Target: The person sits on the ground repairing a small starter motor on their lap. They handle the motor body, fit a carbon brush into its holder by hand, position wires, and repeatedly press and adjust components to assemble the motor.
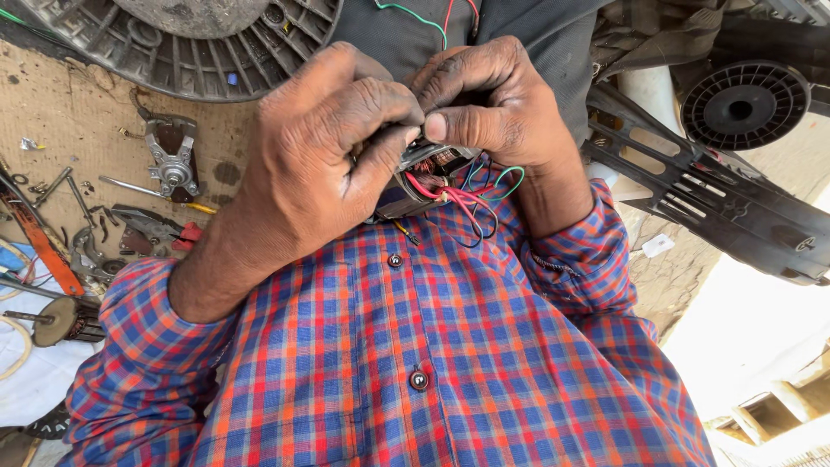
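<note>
Both hands grip one small motor (430, 177) between them: the left hand (333, 147) wraps its left side, the right hand (484, 104) pinches its top, and coloured wires (474, 203) hang on the near side.

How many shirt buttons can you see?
2: one button just below the hands, another button lower down the checked shirt. More may be hidden behind the hands.

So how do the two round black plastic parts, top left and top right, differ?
The left disc is large, cut off by the frame, with a grey centre and long radial ribs. The right disc is smaller, seen whole, with a dark hub and a fine ring of fins. The left lies above the tools; the right beside a black frame. Both are black ribbed plastic.
</note>
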